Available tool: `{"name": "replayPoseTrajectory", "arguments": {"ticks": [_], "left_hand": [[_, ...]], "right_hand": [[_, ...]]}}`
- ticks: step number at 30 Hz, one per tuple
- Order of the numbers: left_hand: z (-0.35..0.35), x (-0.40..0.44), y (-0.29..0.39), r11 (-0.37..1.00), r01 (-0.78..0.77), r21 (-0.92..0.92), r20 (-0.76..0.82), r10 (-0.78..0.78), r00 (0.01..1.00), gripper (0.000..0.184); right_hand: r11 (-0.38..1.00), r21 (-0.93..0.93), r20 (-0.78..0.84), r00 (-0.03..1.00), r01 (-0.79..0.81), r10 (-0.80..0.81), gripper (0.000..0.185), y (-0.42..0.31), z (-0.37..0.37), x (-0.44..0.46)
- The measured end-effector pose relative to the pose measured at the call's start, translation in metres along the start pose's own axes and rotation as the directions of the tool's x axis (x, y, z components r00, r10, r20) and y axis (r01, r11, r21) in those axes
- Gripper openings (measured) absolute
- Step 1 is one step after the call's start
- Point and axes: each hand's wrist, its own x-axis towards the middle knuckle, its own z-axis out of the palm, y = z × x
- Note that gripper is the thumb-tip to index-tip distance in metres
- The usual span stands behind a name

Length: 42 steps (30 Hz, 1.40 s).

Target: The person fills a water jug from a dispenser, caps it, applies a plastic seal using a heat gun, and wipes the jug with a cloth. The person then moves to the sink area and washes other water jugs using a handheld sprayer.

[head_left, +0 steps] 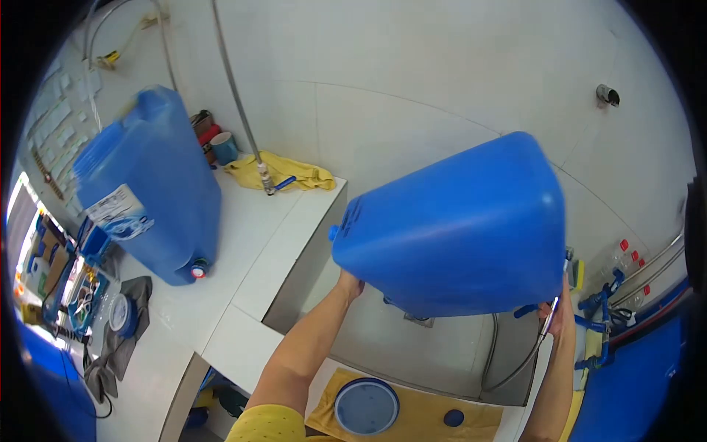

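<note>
A: ok so what are your hands actually doing?

B: My left hand point(352, 283) is under the left end of a blue plastic water jug point(456, 228). Fingers are mostly hidden, so can't tell if they're curled or flat. My right hand point(563, 318) is closed round a chrome hose sprayer point(551, 313) by the jug's right end.

A: how far along are you?

B: Partway, I'd say. Jug's up and tipped over the sink point(449, 350), sprayer's in hand. It isn't set down, and I can't see inside or any water running.

A: where's the jug vs your grip?

B: Above my left hand, spanning the gap between both. Nearer me, a round blue lid point(367, 407) lies on a yellow cloth point(479, 427). A second jug point(169, 191) stands on the counter point(250, 236), off left.
</note>
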Motion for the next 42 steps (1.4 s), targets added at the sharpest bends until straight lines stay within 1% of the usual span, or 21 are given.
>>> {"name": "replayPoseTrajectory", "arguments": {"ticks": [2, 4, 5, 6, 7, 9, 10, 11, 12, 14, 16, 17, 19, 20, 23, 30, 32, 35, 37, 39, 42], "left_hand": [[-0.017, 0.000, -0.016, 0.980, 0.127, 0.152, 0.024, -0.132, 0.991, 0.052], [-0.027, -0.016, -0.013, 0.925, 0.228, 0.303, 0.020, -0.246, 0.969, 0.056], [-0.053, -0.009, -0.016, 0.753, 0.133, 0.644, 0.137, -0.285, 0.949, 0.055], [-0.063, -0.005, -0.022, 0.526, 0.098, 0.845, 0.136, -0.389, 0.911, 0.053], [-0.073, -0.001, -0.026, 0.263, 0.000, 0.965, 0.133, -0.488, 0.863, 0.051], [-0.039, -0.028, -0.016, -0.098, -0.038, 0.994, -0.042, -0.699, 0.714, 0.044], [-0.004, -0.049, -0.008, -0.206, -0.104, 0.973, -0.102, -0.787, 0.608, 0.041], [-0.011, -0.056, -0.026, -0.154, -0.562, 0.813, 0.258, -0.770, 0.584, 0.039], [-0.017, -0.062, -0.043, -0.118, -0.888, 0.445, 0.563, -0.734, 0.380, 0.038], [0.058, -0.116, 0.002, -0.205, -0.971, 0.124, 0.753, -0.618, 0.227, 0.038], [0.112, -0.145, 0.052, -0.492, -0.849, -0.194, 0.894, -0.445, 0.053, 0.039], [0.124, -0.159, 0.071, -0.511, -0.839, -0.186, 0.894, -0.443, 0.071, 0.039], [0.134, -0.180, 0.094, -0.743, -0.663, -0.093, 0.925, -0.310, 0.218, 0.043], [0.133, -0.182, 0.098, -0.757, -0.649, -0.079, 0.923, -0.301, 0.239, 0.043], [0.130, -0.187, 0.107, -0.693, -0.719, 0.060, 0.920, -0.241, 0.309, 0.048], [0.138, -0.183, 0.107, -0.747, -0.572, 0.339, 0.887, 0.052, 0.458, 0.069], [0.144, -0.182, 0.106, -0.750, -0.489, 0.445, 0.826, 0.133, 0.547, 0.070], [0.146, -0.171, 0.104, -0.749, -0.476, 0.461, 0.835, 0.185, 0.519, 0.068], [0.147, -0.168, 0.109, -0.731, -0.465, 0.499, 0.826, 0.239, 0.511, 0.067], [0.148, -0.171, 0.115, -0.702, -0.352, 0.619, 0.752, 0.401, 0.522, 0.063], [0.141, -0.177, 0.123, -0.696, -0.259, 0.670, 0.692, 0.458, 0.559, 0.062]], "right_hand": [[0.997, -0.079, -0.064, 0.998, 0.014, -0.019, 0.043, 0.004, 0.009, -0.004], [0.994, -0.111, -0.003, 1.000, -0.015, 0.015, 0.040, 0.016, 0.011, 0.007], [0.995, -0.101, -0.029, 1.000, -0.003, 0.000, 0.040, 0.021, 0.011, 0.011], [0.989, -0.142, -0.021, 0.999, -0.043, 0.041, 0.041, 0.026, 0.012, 0.015], [0.979, -0.183, -0.012, 0.996, -0.087, 0.086, 0.043, 0.028, 0.016, 0.016], [0.976, -0.208, -0.008, 0.998, -0.067, 0.067, 0.046, 0.029, 0.045, 0.009], [0.968, -0.245, 0.013, 0.999, -0.045, 0.050, 0.050, 0.029, 0.060, 0.006], [0.951, -0.309, 0.055, 0.998, 0.014, 0.003, 0.054, 0.032, 0.071, 0.004], [0.927, -0.368, 0.097, 0.994, 0.076, -0.043, 0.059, 0.035, 0.079, 0.004], [0.927, -0.369, 0.065, 0.997, 0.067, -0.046, 0.052, 0.040, 0.067, 0.006], [0.935, -0.247, -0.160, 0.941, 0.255, -0.299, 0.049, 0.051, 0.023, 0.021], [0.919, -0.223, -0.339, 0.858, 0.324, -0.385, 0.047, 0.053, 0.001, 0.021], [0.893, -0.125, -0.630, 0.660, 0.433, -0.408, 0.042, 0.062, -0.083, 0.032], [0.825, 0.007, -0.675, 0.611, 0.565, -0.413, 0.037, 0.081, -0.153, 0.049], [0.737, 0.294, -0.796, 0.583, 0.609, -0.164, 0.038, 0.060, -0.216, 0.039], [0.821, 0.375, -0.478, 0.848, 0.431, -0.227, 0.017, 0.006, -0.217, 0.027], [0.809, 0.399, -0.459, 0.858, 0.432, -0.231, 0.014, 0.013, -0.219, 0.017], [0.829, 0.396, -0.385, 0.891, 0.395, -0.240, 0.012, 0.022, -0.240, -0.016], [0.839, 0.319, -0.479, 0.839, 0.440, -0.257, 0.020, 0.027, -0.266, -0.052], [0.678, 0.577, -0.320, 0.890, 0.456, -0.326, 0.017, 0.019, -0.306, -0.082], [0.632, 0.549, -0.366, 0.838, 0.546, -0.405, 0.025, 0.009, -0.283, -0.087]]}}
